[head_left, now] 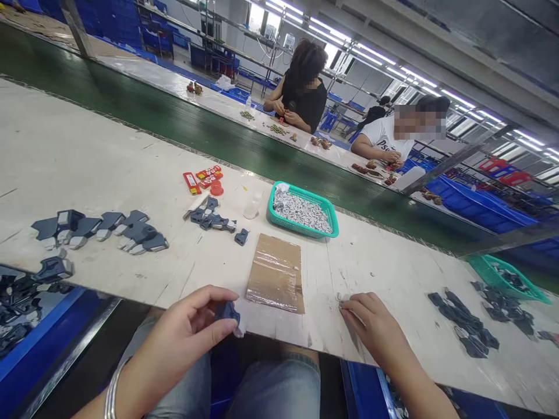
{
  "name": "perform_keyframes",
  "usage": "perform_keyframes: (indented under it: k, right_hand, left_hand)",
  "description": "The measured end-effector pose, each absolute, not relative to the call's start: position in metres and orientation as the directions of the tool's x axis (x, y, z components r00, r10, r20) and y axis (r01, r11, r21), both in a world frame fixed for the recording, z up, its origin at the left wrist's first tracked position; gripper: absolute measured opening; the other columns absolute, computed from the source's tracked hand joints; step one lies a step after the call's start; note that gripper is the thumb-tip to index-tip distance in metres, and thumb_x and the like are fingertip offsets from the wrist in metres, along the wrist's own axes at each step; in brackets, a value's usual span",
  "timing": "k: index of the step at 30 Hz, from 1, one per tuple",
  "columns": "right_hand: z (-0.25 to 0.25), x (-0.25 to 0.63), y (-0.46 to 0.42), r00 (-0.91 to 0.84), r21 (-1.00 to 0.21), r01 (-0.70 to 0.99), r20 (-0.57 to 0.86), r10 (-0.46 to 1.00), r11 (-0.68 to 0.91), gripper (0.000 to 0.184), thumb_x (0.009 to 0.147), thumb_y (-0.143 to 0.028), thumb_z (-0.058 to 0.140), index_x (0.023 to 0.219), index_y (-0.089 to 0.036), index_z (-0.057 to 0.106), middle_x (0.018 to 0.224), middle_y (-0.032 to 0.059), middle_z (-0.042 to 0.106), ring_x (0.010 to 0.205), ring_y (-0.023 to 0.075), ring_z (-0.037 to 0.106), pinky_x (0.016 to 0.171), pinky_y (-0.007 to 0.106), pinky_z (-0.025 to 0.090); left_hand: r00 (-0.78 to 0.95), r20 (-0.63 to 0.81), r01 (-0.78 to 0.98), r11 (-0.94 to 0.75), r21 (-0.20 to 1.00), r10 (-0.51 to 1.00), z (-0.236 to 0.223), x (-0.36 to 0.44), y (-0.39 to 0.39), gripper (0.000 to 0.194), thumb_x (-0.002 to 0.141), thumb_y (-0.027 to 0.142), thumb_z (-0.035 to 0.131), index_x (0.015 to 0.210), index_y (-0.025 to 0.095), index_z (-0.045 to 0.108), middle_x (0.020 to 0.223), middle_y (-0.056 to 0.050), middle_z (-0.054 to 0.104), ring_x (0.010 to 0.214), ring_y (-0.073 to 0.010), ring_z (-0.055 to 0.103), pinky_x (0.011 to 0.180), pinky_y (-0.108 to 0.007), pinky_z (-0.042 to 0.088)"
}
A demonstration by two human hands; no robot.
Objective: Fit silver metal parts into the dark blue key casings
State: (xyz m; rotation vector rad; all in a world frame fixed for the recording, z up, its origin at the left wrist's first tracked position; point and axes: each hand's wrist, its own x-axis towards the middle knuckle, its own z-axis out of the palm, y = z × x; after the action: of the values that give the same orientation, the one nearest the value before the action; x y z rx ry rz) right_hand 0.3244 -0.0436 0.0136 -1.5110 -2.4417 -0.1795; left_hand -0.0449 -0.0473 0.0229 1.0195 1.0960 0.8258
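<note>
At the near edge of the white bench [131, 145], the left hand [183, 326] grips a dark blue plastic part [227, 312], and the right hand [364, 323] pinches a small pale piece [340, 298]. A loosened grip could drop either over the edge.

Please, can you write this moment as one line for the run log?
left hand: holds dark blue part | right hand: pinches small pale piece

My left grip [186, 329] covers part of a dark blue piece [227, 312]; my right grip [367, 326] hides most of a small grey piece [340, 298]. Grey bits [301, 212] in teal basket [305, 195] too small to tell.
</note>
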Motion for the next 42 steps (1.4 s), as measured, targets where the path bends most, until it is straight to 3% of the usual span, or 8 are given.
perform_keyframes:
  k: [5,10,14,24,29,34,39,42]
  right_hand:
    - [0.013,0.324,-0.042,-0.45,-0.01,0.88,0.306,0.839,0.476,0.021,0.092,-0.027,0.046,0.08,-0.018,0.061,0.074,0.0053,0.059,0.071,0.0165,0.052,0.061,0.028,0.046]
    - [0.008,0.323,-0.047,-0.521,0.133,0.852,0.304,0.797,0.506,0.017,0.091,-0.024,0.047,0.081,-0.017,0.06,0.074,0.0047,0.059,0.07,0.0167,0.052,0.062,0.029,0.044]
    - [0.01,0.314,-0.059,-0.528,0.222,0.849,0.302,0.794,0.48,0.02,0.091,-0.012,0.04,0.088,-0.012,0.06,0.081,0.0082,0.059,0.076,0.0186,0.051,0.068,0.031,0.044]
    - [0.015,0.305,-0.061,-0.525,0.244,0.85,0.331,0.784,0.466,0.015,0.089,-0.011,0.047,0.084,-0.011,0.06,0.075,0.0077,0.058,0.071,0.018,0.05,0.065,0.032,0.043]
    - [0.019,0.308,-0.059,-0.556,0.223,0.831,0.318,0.768,0.509,0.016,0.09,-0.012,0.045,0.085,-0.012,0.06,0.072,0.0062,0.058,0.069,0.0172,0.051,0.06,0.03,0.042]
    - [0.019,0.293,-0.054,-0.512,0.161,0.855,0.421,0.749,0.493,0.006,0.085,-0.011,0.053,0.082,-0.013,0.057,0.072,0.0059,0.058,0.069,0.017,0.051,0.063,0.032,0.043]
    - [0.026,0.25,-0.048,-0.444,0.033,0.868,0.498,0.745,0.495,0.006,0.084,-0.009,0.055,0.083,-0.015,0.055,0.073,0.0042,0.058,0.069,0.0156,0.052,0.065,0.031,0.045]
    - [0.033,0.214,-0.053,-0.423,-0.133,0.825,0.499,0.756,0.549,0.009,0.084,-0.008,0.054,0.086,-0.016,0.056,0.076,0.0038,0.058,0.071,0.0149,0.053,0.065,0.03,0.046]
  left_hand:
    - [0.367,-0.247,-0.122,0.309,0.943,0.897,0.023,-0.036,-0.057,0.027,0.078,0.035,0.064,0.101,0.022,0.059,0.086,-0.002,0.056,0.07,-0.0142,0.056,0.064,-0.027,0.048]
    - [0.302,-0.216,0.085,0.199,0.976,0.929,0.023,-0.032,-0.063,0.028,0.074,0.033,0.067,0.099,0.024,0.059,0.088,0.0,0.055,0.064,-0.0118,0.051,0.055,-0.023,0.042]
    - [0.256,-0.281,0.178,0.241,0.954,0.925,0.023,-0.032,-0.063,0.027,0.074,0.032,0.065,0.098,0.023,0.056,0.083,0.0,0.057,0.059,-0.0109,0.049,0.055,-0.024,0.04]
    - [0.27,-0.305,0.193,0.26,0.946,0.913,0.015,-0.032,-0.063,0.028,0.074,0.037,0.063,0.097,0.022,0.056,0.083,0.001,0.058,0.053,-0.009,0.044,0.052,-0.023,0.036]
    - [0.267,-0.305,0.196,0.259,0.946,0.914,0.016,-0.033,-0.064,0.025,0.074,0.037,0.062,0.095,0.023,0.058,0.084,-0.001,0.059,0.061,-0.0131,0.05,0.056,-0.025,0.039]
    - [0.278,-0.307,0.217,0.252,0.943,0.91,0.014,-0.034,-0.065,0.024,0.075,0.036,0.061,0.095,0.023,0.057,0.085,-0.001,0.058,0.063,-0.0136,0.05,0.058,-0.025,0.039]
    - [0.266,-0.309,0.229,0.252,0.94,0.913,0.016,-0.029,-0.063,0.026,0.077,0.036,0.059,0.099,0.022,0.057,0.083,0.0,0.058,0.054,-0.0101,0.042,0.052,-0.023,0.035]
    - [0.268,-0.252,0.236,0.19,0.953,0.93,0.019,-0.022,-0.063,0.023,0.082,0.034,0.052,0.1,0.022,0.059,0.075,0.002,0.057,0.052,-0.0104,0.041,0.05,-0.022,0.033]
